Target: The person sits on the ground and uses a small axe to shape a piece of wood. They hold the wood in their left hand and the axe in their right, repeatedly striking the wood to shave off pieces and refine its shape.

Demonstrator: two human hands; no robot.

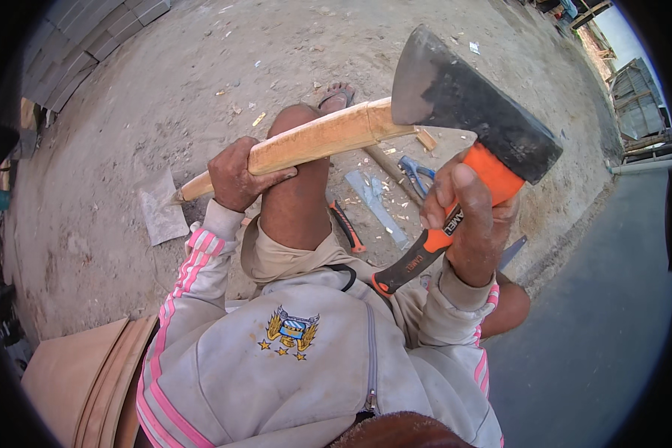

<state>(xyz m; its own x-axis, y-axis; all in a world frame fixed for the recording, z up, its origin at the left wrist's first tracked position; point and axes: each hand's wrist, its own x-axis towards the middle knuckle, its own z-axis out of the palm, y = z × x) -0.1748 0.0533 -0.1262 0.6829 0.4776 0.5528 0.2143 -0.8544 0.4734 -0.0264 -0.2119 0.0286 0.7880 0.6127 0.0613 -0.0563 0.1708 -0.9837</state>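
I am holding the stick (317, 143) over my knee (295, 118), my left hand (244, 176) wrapping around it; my right hand (476, 213) is gripping the axe (474, 101) near the stick's right end. Wood chips (426, 140) are lying on the ground (194, 82).

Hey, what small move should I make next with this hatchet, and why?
Probably one light shaving stroke: your right grip holds the hatchet near the right end of the wooden bar, your left grip holds farther left, and pale chips lie around.
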